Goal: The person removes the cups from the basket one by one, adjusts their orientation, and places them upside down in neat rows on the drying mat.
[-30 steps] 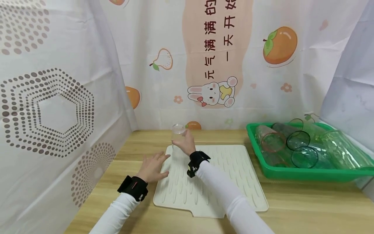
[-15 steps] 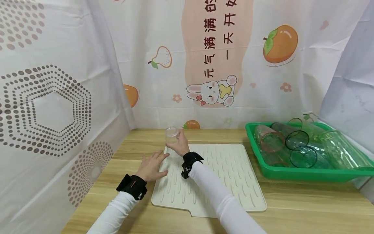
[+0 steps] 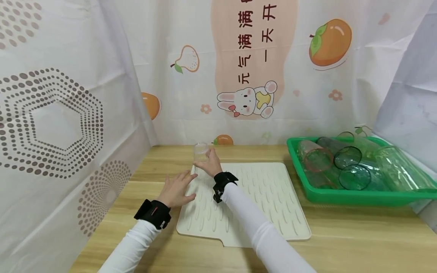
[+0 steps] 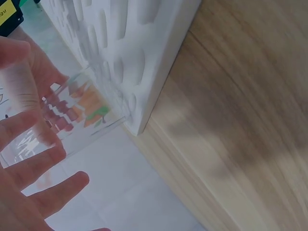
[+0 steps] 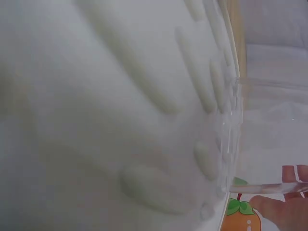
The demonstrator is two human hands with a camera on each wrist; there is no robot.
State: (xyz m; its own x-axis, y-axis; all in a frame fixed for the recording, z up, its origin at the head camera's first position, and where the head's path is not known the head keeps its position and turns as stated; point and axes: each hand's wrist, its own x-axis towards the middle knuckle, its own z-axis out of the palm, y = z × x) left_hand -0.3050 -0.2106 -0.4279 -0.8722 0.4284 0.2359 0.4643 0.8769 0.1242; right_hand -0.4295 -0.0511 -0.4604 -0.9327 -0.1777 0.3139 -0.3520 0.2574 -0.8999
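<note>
A clear drinking glass (image 3: 200, 152) is upright at the far left corner of a white ridged drying mat (image 3: 263, 197). Its lower end meets the mat in both wrist views; which end is down I cannot tell. My right hand (image 3: 209, 163) grips the glass from the right, and some of its fingers (image 5: 284, 211) show through the clear wall in the right wrist view. At the mat's left edge my left hand (image 3: 176, 189) hovers with fingers spread, apart from the glass (image 4: 86, 110) and holding nothing.
A green plastic basket (image 3: 341, 197) on the right of the wooden table (image 3: 358, 235) holds several tinted and clear glasses (image 3: 355, 176) lying on their sides. A printed curtain (image 3: 191, 113) hangs behind the table, and a dotted one (image 3: 58, 129) closes off the left.
My right hand has moved a little left with the glass, to the mat's far left corner, then stayed there. My left hand has barely moved. The head view has shifted slightly.
</note>
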